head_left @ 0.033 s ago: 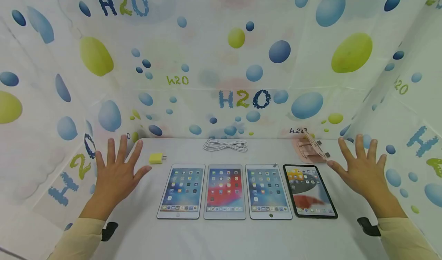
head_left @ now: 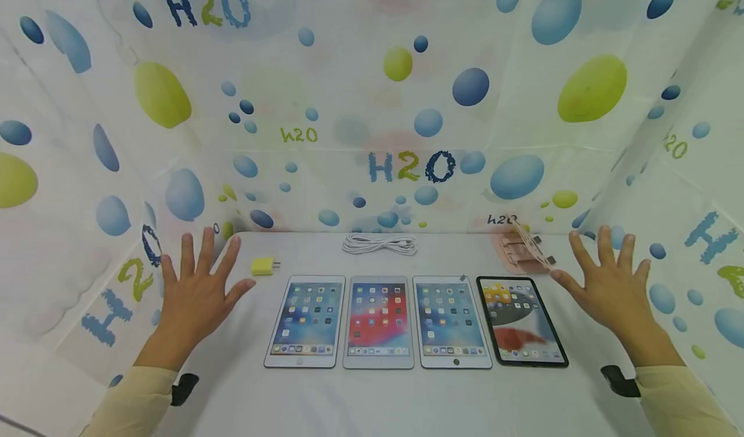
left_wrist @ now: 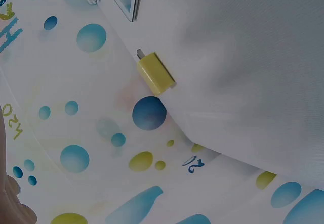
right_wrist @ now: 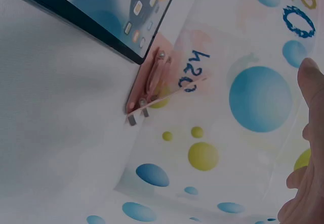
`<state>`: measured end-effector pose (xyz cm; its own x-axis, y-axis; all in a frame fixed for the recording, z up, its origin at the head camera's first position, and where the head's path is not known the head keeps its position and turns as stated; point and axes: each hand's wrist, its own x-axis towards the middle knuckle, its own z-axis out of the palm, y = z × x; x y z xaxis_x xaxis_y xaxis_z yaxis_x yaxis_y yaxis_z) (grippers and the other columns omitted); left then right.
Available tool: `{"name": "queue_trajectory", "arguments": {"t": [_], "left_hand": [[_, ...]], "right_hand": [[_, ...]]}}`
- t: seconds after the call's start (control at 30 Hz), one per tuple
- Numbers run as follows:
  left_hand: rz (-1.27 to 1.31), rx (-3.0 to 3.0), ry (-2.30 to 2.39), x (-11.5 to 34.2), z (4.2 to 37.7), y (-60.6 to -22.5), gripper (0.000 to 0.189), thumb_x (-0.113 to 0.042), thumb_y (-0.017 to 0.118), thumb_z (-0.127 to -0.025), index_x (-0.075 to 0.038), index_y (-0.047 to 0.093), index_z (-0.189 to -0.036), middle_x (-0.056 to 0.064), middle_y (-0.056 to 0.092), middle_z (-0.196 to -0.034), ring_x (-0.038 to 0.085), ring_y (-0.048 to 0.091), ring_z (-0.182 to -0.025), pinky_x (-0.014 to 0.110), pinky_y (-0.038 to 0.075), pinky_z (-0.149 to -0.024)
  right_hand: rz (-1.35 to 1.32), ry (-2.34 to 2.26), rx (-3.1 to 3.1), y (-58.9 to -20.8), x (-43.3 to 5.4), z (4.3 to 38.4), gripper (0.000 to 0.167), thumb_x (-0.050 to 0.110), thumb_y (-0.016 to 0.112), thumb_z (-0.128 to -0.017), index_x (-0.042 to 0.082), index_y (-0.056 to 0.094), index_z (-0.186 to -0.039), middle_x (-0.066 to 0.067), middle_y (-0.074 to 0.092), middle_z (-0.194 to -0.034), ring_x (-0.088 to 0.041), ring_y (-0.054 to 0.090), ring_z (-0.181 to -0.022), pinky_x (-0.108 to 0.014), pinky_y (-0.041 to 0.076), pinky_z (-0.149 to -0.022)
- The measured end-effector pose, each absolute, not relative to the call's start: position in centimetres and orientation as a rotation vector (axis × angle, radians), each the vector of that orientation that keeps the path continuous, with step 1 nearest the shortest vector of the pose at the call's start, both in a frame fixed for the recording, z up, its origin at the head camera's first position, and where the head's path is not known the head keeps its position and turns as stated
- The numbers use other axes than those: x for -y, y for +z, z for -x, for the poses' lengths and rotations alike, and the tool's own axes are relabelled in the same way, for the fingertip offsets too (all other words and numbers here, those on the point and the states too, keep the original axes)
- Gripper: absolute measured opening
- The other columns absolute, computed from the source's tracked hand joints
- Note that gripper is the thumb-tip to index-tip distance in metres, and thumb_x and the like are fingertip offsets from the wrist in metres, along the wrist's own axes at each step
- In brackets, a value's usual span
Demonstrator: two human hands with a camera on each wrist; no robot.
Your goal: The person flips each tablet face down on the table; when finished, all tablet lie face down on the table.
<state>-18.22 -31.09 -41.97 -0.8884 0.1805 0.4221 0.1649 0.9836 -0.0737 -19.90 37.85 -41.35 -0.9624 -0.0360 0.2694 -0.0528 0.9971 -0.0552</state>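
My left hand (head_left: 197,295) is raised at the left with its fingers spread and nothing in it. Nearest to it are a yellow charger plug (head_left: 263,266) and a white-framed tablet (head_left: 305,321). On the other side my right hand (head_left: 613,288) is also spread wide and holds nothing. Its thumb points toward a pink foldable stand (head_left: 517,253) and a black-framed tablet (head_left: 523,324). Between the hands the tablets lie in a row with lit screens, including one with a red and blue screen (head_left: 379,321) and another white-framed one (head_left: 453,321).
Behind the row a coiled white cable (head_left: 380,244) lies near the back edge of the white table (head_left: 372,398). A patterned sheet (head_left: 349,88) with coloured dots and lettering walls in the back and both sides. Black straps (head_left: 185,389) show at the wrists.
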Motion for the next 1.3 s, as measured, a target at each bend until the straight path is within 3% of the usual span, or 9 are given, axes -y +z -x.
{"name": "queue_trajectory", "arguments": {"t": [0.37,0.57,0.67,0.8,0.9,1.03,1.2,1.3], "left_hand": [[0.267,2.698,0.017,30.3,17.5,-42.6,0.095,-0.052,0.065,-0.092,-0.025,0.011,-0.165,0.017,-0.008,-0.171,0.046,-0.015,-0.153,0.078,-0.001,-0.114],[0.303,2.657,-0.039,29.0,16.9,-43.3,0.09,-0.046,0.069,-0.091,-0.017,0.023,-0.163,0.029,0.022,-0.162,0.053,0.015,-0.15,0.076,0.029,-0.108],[0.341,2.628,-0.08,28.0,17.0,-43.5,0.082,-0.046,0.067,-0.093,-0.012,0.032,-0.159,0.03,0.036,-0.155,0.052,0.031,-0.142,0.074,0.037,-0.102],[0.386,2.645,-0.195,25.9,17.0,-43.4,0.068,-0.039,0.066,-0.097,-0.006,0.043,-0.153,0.028,0.055,-0.14,0.048,0.051,-0.125,0.066,0.047,-0.096],[0.4,2.72,-0.317,23.6,16.9,-43.1,0.057,-0.031,0.065,-0.099,-0.004,0.051,-0.148,0.024,0.066,-0.127,0.043,0.061,-0.115,0.06,0.054,-0.089],[0.429,2.828,-0.504,19.4,16.8,-42.7,0.049,-0.03,0.064,-0.1,-0.009,0.057,-0.145,0.013,0.073,-0.114,0.031,0.068,-0.102,0.048,0.059,-0.082],[0.591,2.906,-0.986,13.0,16.5,-42.7,0.045,-0.033,0.064,-0.101,-0.017,0.06,-0.143,-0.001,0.073,-0.102,0.011,0.06,-0.076,0.028,0.054,-0.064],[0.702,2.928,-1.281,8.7,16.6,-43.2,0.043,-0.036,0.061,-0.102,-0.019,0.062,-0.141,-0.003,0.071,-0.103,0.009,0.06,-0.083,0.026,0.053,-0.068]], "right_hand": [[-0.104,0.082,2.864,-42.3,-38.1,19.2,0.094,0.065,0.053,-0.096,0.018,0.01,-0.165,-0.038,0.0,-0.162,-0.065,-0.018,-0.142,-0.091,0.0,-0.097],[-0.107,0.101,2.879,-42.7,-38.3,18.8,0.091,0.064,0.05,-0.098,0.019,0.009,-0.165,-0.038,0.004,-0.162,-0.065,-0.016,-0.143,-0.091,0.003,-0.098],[-0.101,0.12,2.881,-43.0,-38.5,18.5,0.09,0.063,0.051,-0.098,0.018,0.01,-0.165,-0.039,0.009,-0.161,-0.065,-0.013,-0.143,-0.091,0.005,-0.098],[-0.104,0.159,2.866,-43.6,-38.7,18.1,0.087,0.06,0.052,-0.099,0.014,0.015,-0.164,-0.04,0.022,-0.156,-0.068,0.008,-0.142,-0.088,0.014,-0.1],[-0.099,0.185,2.878,-44.1,-38.8,17.8,0.083,0.058,0.051,-0.101,0.01,0.02,-0.162,-0.041,0.032,-0.147,-0.068,0.03,-0.13,-0.084,0.026,-0.099],[-0.053,0.225,2.938,-44.6,-39.1,17.4,0.081,0.058,0.047,-0.103,0.006,0.023,-0.16,-0.042,0.04,-0.136,-0.066,0.04,-0.115,-0.078,0.038,-0.088],[0.02,0.35,3.043,-45.8,-39.3,17.0,0.081,0.061,0.042,-0.103,-0.003,0.035,-0.151,-0.041,0.048,-0.123,-0.058,0.051,-0.105,-0.07,0.049,-0.076],[0.037,0.437,3.107,-46.5,-39.0,16.9,0.081,0.061,0.041,-0.103,-0.006,0.037,-0.148,-0.039,0.052,-0.12,-0.052,0.058,-0.102,-0.065,0.052,-0.076]]}}
